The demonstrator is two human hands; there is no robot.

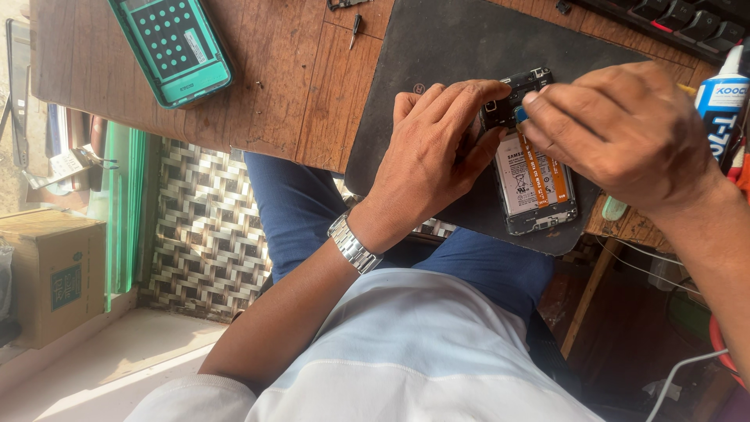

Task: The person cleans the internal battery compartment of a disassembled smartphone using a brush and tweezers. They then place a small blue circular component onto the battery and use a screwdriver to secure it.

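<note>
While the left hand (433,148) presses flat on the opened phone (535,168), fingers steadying its top edge, the right hand (625,133) pinches a small blue tool (521,115) at the upper end. Phone lies back-off on the dark mat (437,55), battery & orange flex strip (539,176) exposed. Looks light, stiff, but fragile inside; best gripped by the frame edges, not the flex.

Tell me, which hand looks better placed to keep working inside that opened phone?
Probably the right hand: its fingers pinch a small blue tool right at the top of the opened phone. The left hand lies flat along the phone's edge on the dark mat, seemingly steadying it.
</note>
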